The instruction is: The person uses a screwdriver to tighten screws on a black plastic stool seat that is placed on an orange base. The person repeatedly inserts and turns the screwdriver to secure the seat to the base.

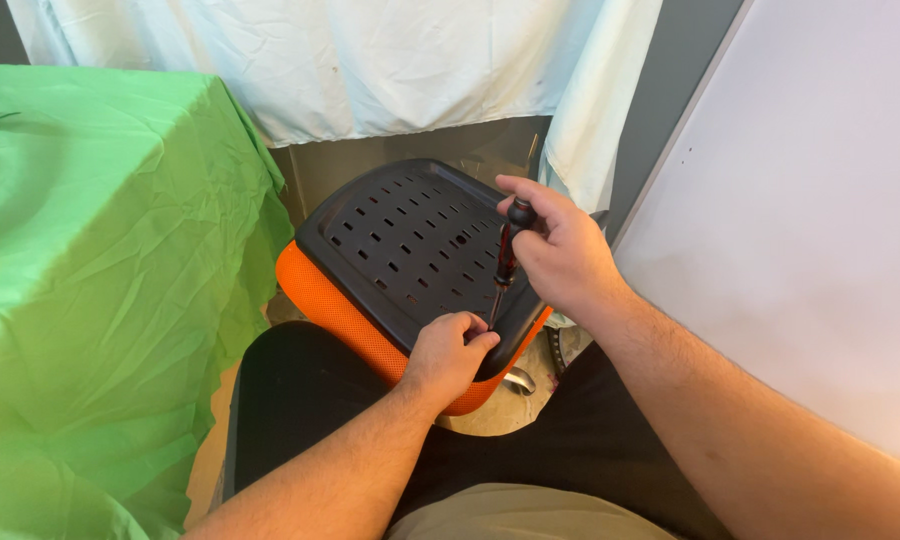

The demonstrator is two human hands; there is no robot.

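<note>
Screwdriver (505, 258) in R hand (562, 255), L hand (450, 352) steadying tip.

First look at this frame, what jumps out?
Centre frame, an upturned chair seat, black slotted plastic over bright orange mesh, lies across the person's lap. The right hand holds a dark red screwdriver upright on its near edge, where the left hand rests at the tip. A crumpled green cloth fills the left side.

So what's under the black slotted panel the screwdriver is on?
An orange mesh cushion shows below the black slotted panel along its near edge. The left hand covers part of that edge, so the spot where the screwdriver tip lands is hidden.
</note>
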